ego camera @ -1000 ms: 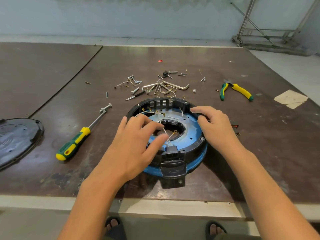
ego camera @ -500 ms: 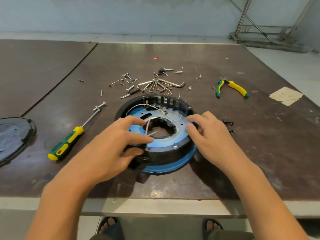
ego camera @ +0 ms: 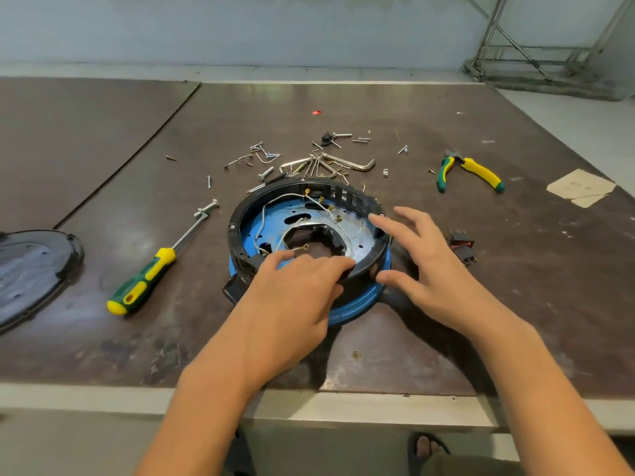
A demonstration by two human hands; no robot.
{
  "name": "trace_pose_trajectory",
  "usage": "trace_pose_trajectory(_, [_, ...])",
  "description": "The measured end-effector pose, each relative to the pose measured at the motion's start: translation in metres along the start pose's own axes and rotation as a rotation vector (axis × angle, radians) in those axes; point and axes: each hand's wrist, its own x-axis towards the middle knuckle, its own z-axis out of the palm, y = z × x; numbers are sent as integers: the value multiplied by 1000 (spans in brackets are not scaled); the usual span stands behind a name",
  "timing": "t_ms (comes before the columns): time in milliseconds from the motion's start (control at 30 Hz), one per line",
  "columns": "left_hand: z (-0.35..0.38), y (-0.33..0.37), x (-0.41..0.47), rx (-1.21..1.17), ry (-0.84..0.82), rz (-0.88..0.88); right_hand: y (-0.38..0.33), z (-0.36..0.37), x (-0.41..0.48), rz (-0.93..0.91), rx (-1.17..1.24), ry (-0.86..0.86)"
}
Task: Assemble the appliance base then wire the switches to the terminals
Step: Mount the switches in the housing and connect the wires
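The base (ego camera: 237, 231) has turned. Left hand (ego camera: 288, 304) fingers lie loosely on its rim, right hand (ego camera: 433, 269) fingers spread, holding nothing; wires (ego camera: 262, 218) sit inside, beyond.

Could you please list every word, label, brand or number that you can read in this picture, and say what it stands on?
No text can be read here.
Scrap of paper: faint marks, too blurred to read.
Screwdriver: a small mark on the handle, too small to read.
Black cover: raised pattern, nothing legible.
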Motion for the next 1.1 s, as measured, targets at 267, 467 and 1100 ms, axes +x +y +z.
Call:
trace_pose_trajectory(267, [-31,-39,-19,-182,-136,-1,7,-2,4,-155,59,-57])
trace_pose_trajectory(467, [-44,-70,-35,-329,15,-118,-1,5,11,-245,0,-32])
trace_pose_trajectory(1100, [1,-5,-1,-13,127,-48,-14,15,8,-418,25,135])
